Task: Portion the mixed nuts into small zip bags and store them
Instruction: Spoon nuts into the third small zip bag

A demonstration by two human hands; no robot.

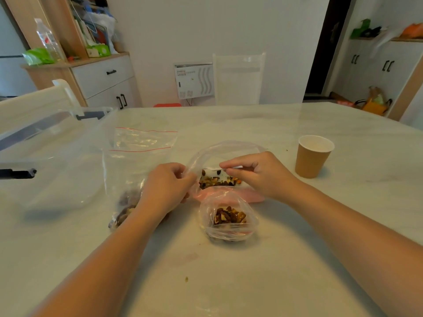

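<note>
Mixed nuts (pixel 218 180) in big bag (pixel 225 156), table centre. Our left hand (pixel 169 185) pinches rim open; right hand (pixel 256 173) grips white spoon (pixel 229 168) to scoop. Small zip bag (pixel 229 217) near, mouth open, part-filled.

The left hand (pixel 168 187) covers the upper part of a clear plastic zip bag of brown nuts (pixel 124 209) at centre-left. The clear plastic storage box with black latches (pixel 34 133) is cut off by the left frame edge. Print on the white wall-mounted panel (pixel 194 80) at upper centre is too small to read. Both forearms leave the bottom edge.
</note>
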